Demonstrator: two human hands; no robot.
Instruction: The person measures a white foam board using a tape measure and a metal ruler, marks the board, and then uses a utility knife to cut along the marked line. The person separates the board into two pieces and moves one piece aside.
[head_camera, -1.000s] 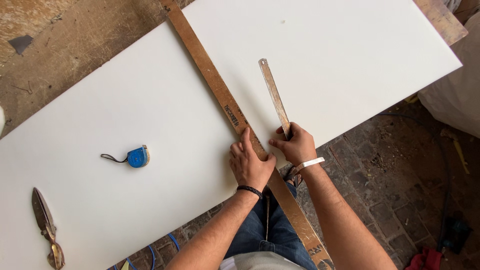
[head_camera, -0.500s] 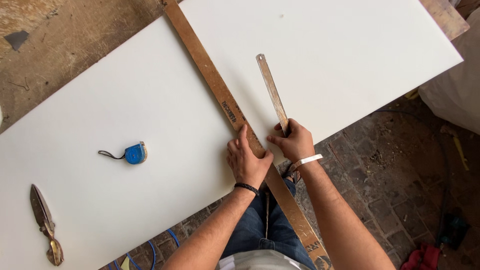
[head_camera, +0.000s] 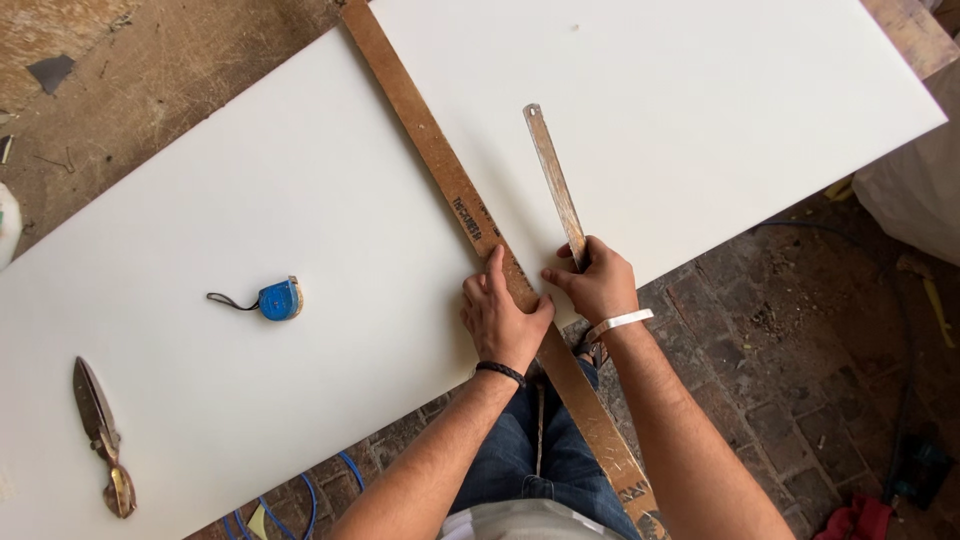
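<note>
A long, worn brown wooden straightedge (head_camera: 470, 215) is being pinned flat on a large white rectangular board (head_camera: 250, 200), running from the top centre of the frame down past the board's near edge at lower centre. The left hand (head_camera: 503, 320) is being pressed on it, fingers spread flat, gripping nothing. A narrow, tarnished steel ruler (head_camera: 553, 180) is being held at its lower end by the right hand (head_camera: 598, 283), fingers curled round it, just right of the straightedge. A small blue tape measure (head_camera: 280, 299) is lying at centre left; rusty metal shears (head_camera: 103, 435) are lying at lower left.
</note>
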